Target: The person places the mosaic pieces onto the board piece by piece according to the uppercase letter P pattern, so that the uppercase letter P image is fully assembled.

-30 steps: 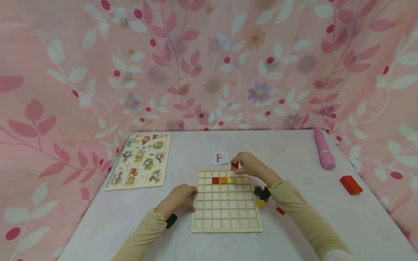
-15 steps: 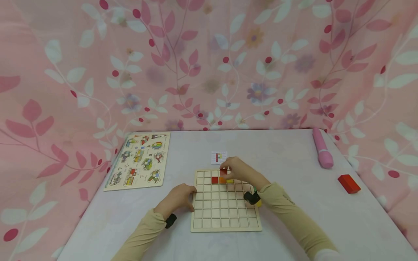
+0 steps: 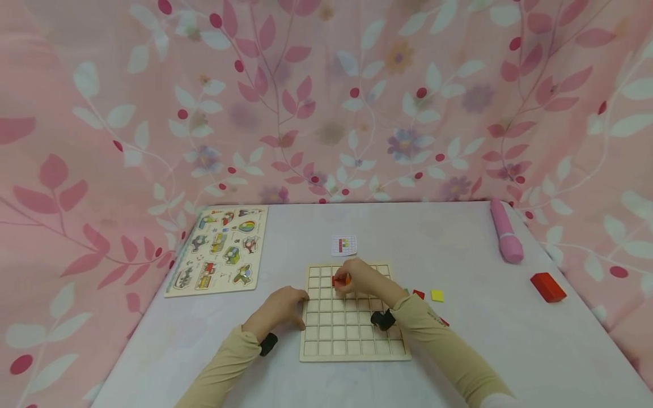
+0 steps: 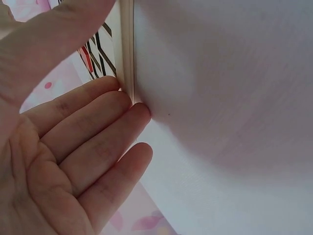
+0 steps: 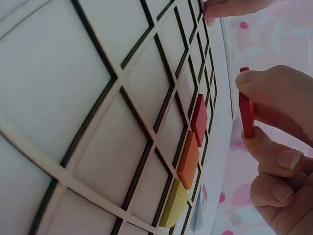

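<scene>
Right hand (image 3: 361, 277): flat red tile (image 5: 246, 107) being pinched over the gridded wooden board (image 3: 339, 334). Left hand (image 3: 280, 306): fingers extended, board edge being touched. Board's curved-edged yellow tile (image 5: 174, 205) being revealed only by right-wrist view.

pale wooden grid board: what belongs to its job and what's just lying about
Likely in use:
the grid board
flat red tile in the right hand
flat red piece, orange piece and yellow piece on the board
white printed card
loose yellow square tile

Probably just lying about:
pale picture puzzle board
pink rod with thick end
red rectangular block
</scene>
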`<state>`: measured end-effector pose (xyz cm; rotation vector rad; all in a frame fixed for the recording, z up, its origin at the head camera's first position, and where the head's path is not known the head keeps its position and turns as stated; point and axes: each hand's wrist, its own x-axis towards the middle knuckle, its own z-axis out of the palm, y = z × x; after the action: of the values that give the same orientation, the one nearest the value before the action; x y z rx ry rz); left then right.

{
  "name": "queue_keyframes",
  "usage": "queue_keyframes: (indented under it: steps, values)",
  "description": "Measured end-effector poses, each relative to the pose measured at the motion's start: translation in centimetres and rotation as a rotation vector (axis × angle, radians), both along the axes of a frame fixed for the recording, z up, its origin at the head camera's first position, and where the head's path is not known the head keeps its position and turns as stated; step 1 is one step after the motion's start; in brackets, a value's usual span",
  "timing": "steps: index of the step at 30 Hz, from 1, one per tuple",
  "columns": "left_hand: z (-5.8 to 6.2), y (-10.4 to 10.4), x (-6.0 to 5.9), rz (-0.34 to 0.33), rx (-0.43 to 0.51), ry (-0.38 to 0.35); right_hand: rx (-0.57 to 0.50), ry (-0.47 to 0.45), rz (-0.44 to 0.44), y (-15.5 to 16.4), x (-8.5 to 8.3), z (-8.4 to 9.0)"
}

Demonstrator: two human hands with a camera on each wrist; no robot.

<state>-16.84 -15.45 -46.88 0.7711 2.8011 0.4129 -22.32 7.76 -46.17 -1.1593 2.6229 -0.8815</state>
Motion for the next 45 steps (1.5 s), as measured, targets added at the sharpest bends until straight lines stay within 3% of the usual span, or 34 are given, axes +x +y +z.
queue_keyframes:
  steps: [4,13,22,30,45]
  values:
    - [-0.1,0.0,0.1,-0.003,0.007,0.000,0.017,-0.024,0.002,-0.1,0.0,-0.3]
    - [0.0,0.0,0.2,0.001,0.007,0.012,0.080,0.032,0.061,-0.5,-0.2,-0.8]
    - [-0.3,-0.1,0.1,-0.008,-0.002,0.013,0.104,-0.019,0.071,-1.1,-0.4,-1.7]
    - [-0.2,-0.2,0.0,-0.014,0.014,0.024,0.137,0.034,0.071,-1.4,-0.6,-1.8]
    - [0.0,0.0,0.0,0.005,0.005,0.001,0.126,0.023,0.043,-1.1,-0.6,-1.6]
